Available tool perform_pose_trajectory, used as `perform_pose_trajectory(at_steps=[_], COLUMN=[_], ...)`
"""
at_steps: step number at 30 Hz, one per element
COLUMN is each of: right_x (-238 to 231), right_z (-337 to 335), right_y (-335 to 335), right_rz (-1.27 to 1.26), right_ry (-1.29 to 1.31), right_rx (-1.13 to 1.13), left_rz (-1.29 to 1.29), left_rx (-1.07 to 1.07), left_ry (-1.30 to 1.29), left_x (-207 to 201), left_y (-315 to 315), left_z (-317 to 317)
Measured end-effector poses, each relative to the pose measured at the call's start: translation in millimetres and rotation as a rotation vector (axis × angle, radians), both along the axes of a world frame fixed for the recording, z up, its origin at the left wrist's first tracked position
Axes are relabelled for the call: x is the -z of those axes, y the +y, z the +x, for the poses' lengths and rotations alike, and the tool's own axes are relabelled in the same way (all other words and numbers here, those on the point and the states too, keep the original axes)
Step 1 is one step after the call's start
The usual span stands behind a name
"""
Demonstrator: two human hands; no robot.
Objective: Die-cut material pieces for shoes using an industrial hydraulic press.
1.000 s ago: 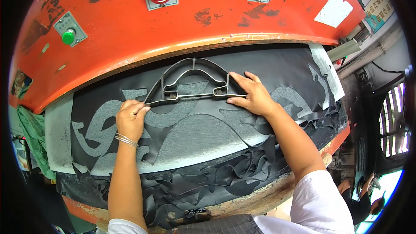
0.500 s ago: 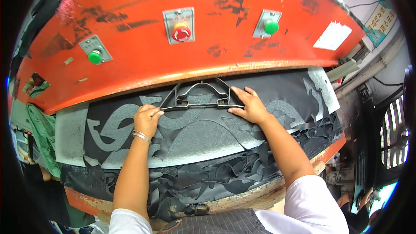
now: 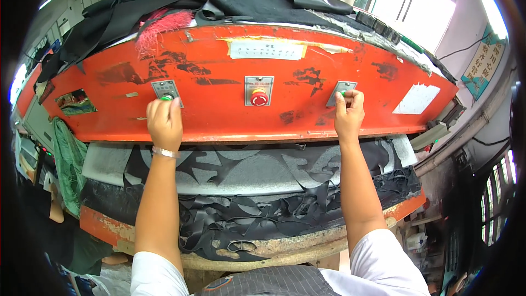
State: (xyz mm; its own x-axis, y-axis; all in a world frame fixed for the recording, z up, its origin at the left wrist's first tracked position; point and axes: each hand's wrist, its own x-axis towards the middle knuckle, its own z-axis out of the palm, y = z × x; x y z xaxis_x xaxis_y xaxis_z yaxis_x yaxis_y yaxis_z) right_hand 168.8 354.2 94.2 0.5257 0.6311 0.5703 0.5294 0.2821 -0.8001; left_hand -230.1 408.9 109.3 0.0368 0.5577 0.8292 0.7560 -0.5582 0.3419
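Note:
My left hand (image 3: 164,123) is curled closed, up against the left green push button (image 3: 166,97) on the front of the orange-red press (image 3: 219,118). My right hand (image 3: 349,112), fingers also curled in, has its thumb side at the right green push button (image 3: 343,93). Neither hand appears to hold anything loose. Below the press front, a black sheet (image 3: 359,156) with curved shapes cut out of it lies on a pale board (image 3: 219,186). The metal cutting die is out of sight; the press front covers the place behind it.
A red stop button (image 3: 258,97) sits between the green ones. Black offcuts (image 3: 246,216) hang along the bed's front edge. Black sheets (image 3: 235,3) and pink-red threads (image 3: 159,30) lie on top of the press. A green sack (image 3: 68,167) hangs at the left, near another person's arm (image 3: 56,208).
Both hands have left the metal cutting die and risen to the two green buttons. The view has tilted up, showing the press's top. The die no longer shows.

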Motion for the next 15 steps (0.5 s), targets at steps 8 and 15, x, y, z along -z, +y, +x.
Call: perform_pose_trajectory(at_steps=[8, 15], right_x=[-1.1, 11.6], right_z=[-21.3, -101.7], right_y=[-82.7, -259.8], right_rz=[-0.488, -0.773], right_ry=[0.115, -0.666], right_rx=[-0.252, -1.23], left_rz=[-0.67, -1.012], left_rx=[0.253, 0.382], left_ry=[0.049, 0.234], left_x=[-19.8, 12.9], left_y=[-105.7, -311.3], left_z=[-6.1, -13.7])
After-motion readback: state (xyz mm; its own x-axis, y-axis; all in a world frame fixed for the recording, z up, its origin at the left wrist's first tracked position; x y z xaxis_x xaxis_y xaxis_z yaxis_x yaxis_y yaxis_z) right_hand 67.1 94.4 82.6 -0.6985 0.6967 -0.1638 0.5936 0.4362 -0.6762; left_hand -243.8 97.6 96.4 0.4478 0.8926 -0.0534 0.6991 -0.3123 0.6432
